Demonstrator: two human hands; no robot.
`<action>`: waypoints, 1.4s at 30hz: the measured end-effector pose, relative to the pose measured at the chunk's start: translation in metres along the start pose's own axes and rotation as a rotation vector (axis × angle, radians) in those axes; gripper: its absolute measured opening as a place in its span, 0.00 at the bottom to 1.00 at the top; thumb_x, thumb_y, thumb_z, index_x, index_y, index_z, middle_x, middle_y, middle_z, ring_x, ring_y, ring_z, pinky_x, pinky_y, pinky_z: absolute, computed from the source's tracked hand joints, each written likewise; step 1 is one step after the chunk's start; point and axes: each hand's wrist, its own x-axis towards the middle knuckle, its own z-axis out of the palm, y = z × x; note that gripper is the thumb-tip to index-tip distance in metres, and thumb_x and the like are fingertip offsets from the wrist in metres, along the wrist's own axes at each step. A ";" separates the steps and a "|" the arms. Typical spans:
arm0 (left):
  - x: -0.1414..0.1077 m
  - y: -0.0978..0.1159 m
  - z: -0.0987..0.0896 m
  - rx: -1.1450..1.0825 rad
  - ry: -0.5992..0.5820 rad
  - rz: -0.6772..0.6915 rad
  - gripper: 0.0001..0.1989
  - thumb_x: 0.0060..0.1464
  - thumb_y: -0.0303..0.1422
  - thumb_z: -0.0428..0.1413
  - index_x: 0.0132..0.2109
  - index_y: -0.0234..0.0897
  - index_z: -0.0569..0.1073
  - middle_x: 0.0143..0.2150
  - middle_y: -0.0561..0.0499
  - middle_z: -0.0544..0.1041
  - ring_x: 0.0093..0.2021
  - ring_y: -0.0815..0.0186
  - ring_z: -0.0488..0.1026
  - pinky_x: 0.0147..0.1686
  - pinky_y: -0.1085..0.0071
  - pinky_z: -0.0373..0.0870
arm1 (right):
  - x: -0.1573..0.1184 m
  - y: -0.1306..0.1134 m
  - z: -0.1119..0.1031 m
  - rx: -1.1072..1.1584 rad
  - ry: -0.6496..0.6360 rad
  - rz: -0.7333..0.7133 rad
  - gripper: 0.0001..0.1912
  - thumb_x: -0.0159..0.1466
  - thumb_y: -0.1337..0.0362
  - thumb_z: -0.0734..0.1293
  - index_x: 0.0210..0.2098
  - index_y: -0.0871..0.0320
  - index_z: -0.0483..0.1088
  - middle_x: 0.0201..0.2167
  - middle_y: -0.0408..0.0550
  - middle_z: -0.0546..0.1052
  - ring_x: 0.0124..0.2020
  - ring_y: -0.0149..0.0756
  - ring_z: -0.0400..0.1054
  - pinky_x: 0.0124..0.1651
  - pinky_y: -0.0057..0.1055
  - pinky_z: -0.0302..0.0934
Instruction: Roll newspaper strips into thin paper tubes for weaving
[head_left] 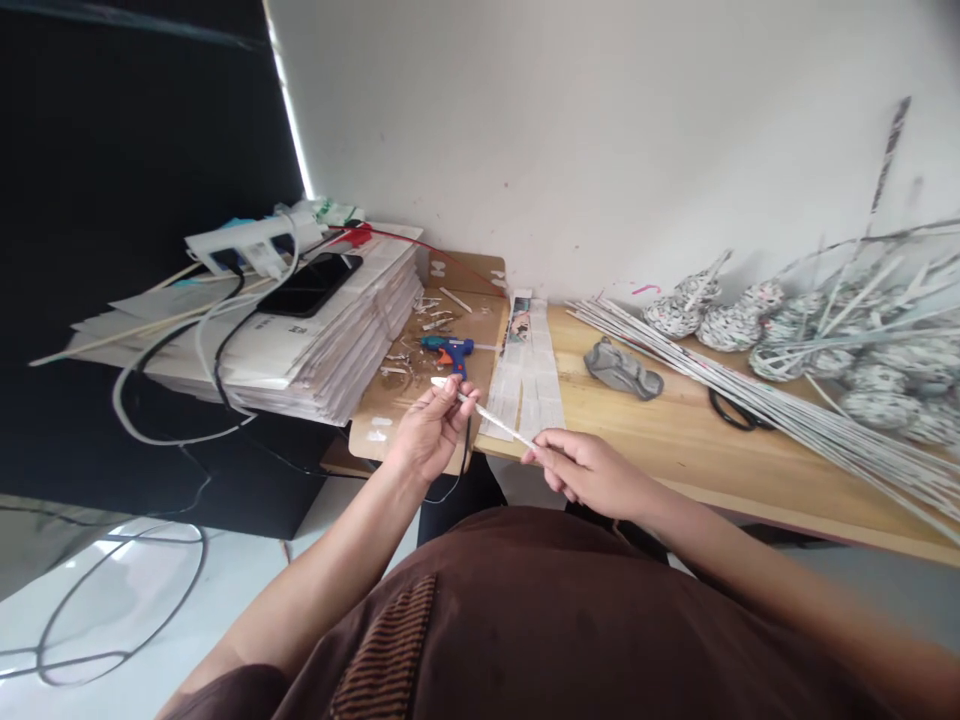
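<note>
A thin whitish paper stick (pixel 495 418) spans the gap between my two hands, above the front edge of the table. My left hand (pixel 433 428) pinches its upper left end between thumb and fingers. The lower right end is in my right hand (pixel 577 466), whose fingers are closed round it. Just beyond my left hand, a blue glue gun (pixel 454 350) with an orange trigger lies on a brown cardboard sheet (pixel 480 300). Cut newspaper strips (pixel 536 370) lie flat on the wooden table (pixel 585 420) behind the stick.
At the left, a tall paper stack (pixel 352 350) bears a black phone (pixel 311 284), a power strip (pixel 244 245) and looping cables. To the right are a grey cloth (pixel 622 370), long paper sticks (pixel 735 390), black scissors handles (pixel 731 410) and several woven paper pieces (pixel 862 370).
</note>
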 end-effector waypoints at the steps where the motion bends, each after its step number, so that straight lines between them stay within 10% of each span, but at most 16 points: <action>1: -0.001 0.002 -0.002 0.000 -0.010 0.004 0.05 0.57 0.22 0.56 0.36 0.29 0.76 0.33 0.47 0.78 0.36 0.67 0.80 0.36 0.79 0.78 | 0.007 0.000 0.003 0.035 -0.040 0.010 0.21 0.67 0.46 0.57 0.41 0.57 0.67 0.22 0.39 0.67 0.18 0.24 0.58 0.21 0.24 0.53; 7: -0.004 0.012 -0.021 -0.015 -0.056 0.003 0.06 0.56 0.20 0.55 0.38 0.28 0.77 0.36 0.45 0.79 0.39 0.66 0.80 0.40 0.79 0.77 | 0.029 -0.005 0.011 0.200 -0.269 0.058 0.22 0.67 0.45 0.56 0.40 0.59 0.65 0.20 0.38 0.65 0.18 0.25 0.57 0.22 0.25 0.54; 13: -0.003 0.011 -0.028 -0.036 -0.044 0.015 0.06 0.57 0.21 0.55 0.37 0.28 0.77 0.35 0.46 0.78 0.40 0.65 0.80 0.39 0.80 0.77 | 0.035 -0.022 0.024 -0.283 0.088 -0.218 0.17 0.68 0.50 0.58 0.35 0.56 0.67 0.25 0.41 0.67 0.25 0.28 0.60 0.29 0.26 0.53; 20: -0.008 0.011 -0.022 -0.064 -0.019 -0.024 0.06 0.58 0.21 0.54 0.34 0.29 0.76 0.31 0.48 0.77 0.35 0.66 0.80 0.33 0.81 0.77 | 0.037 -0.012 0.023 0.146 -0.239 -0.031 0.21 0.69 0.47 0.53 0.39 0.57 0.65 0.18 0.35 0.57 0.16 0.26 0.51 0.21 0.25 0.47; 28: -0.005 -0.001 -0.017 -0.017 -0.094 -0.039 0.06 0.56 0.31 0.59 0.37 0.31 0.74 0.32 0.50 0.75 0.36 0.68 0.78 0.32 0.79 0.76 | 0.028 -0.014 0.022 -0.200 0.061 -0.152 0.20 0.69 0.50 0.55 0.36 0.58 0.69 0.21 0.40 0.64 0.22 0.27 0.58 0.27 0.25 0.52; 32: -0.004 -0.003 -0.005 -0.022 -0.155 -0.024 0.12 0.55 0.40 0.59 0.35 0.35 0.71 0.29 0.54 0.71 0.33 0.68 0.75 0.36 0.71 0.75 | 0.028 -0.011 0.020 0.080 -0.116 -0.056 0.23 0.70 0.47 0.51 0.41 0.58 0.66 0.19 0.36 0.59 0.16 0.25 0.52 0.22 0.25 0.49; 38: 0.008 0.003 0.037 -0.179 -0.126 0.128 0.14 0.61 0.43 0.50 0.33 0.37 0.67 0.24 0.58 0.62 0.21 0.75 0.62 0.28 0.76 0.70 | 0.023 -0.014 0.019 -0.372 0.326 -0.310 0.15 0.68 0.53 0.58 0.32 0.57 0.66 0.24 0.43 0.67 0.26 0.31 0.60 0.31 0.29 0.50; 42: 0.014 0.010 0.070 -0.210 -0.168 0.167 0.16 0.61 0.45 0.48 0.32 0.37 0.64 0.20 0.60 0.54 0.16 0.77 0.52 0.14 0.80 0.52 | 0.025 -0.022 0.014 0.077 0.064 -0.170 0.19 0.69 0.50 0.52 0.35 0.56 0.65 0.18 0.36 0.56 0.17 0.28 0.49 0.22 0.26 0.47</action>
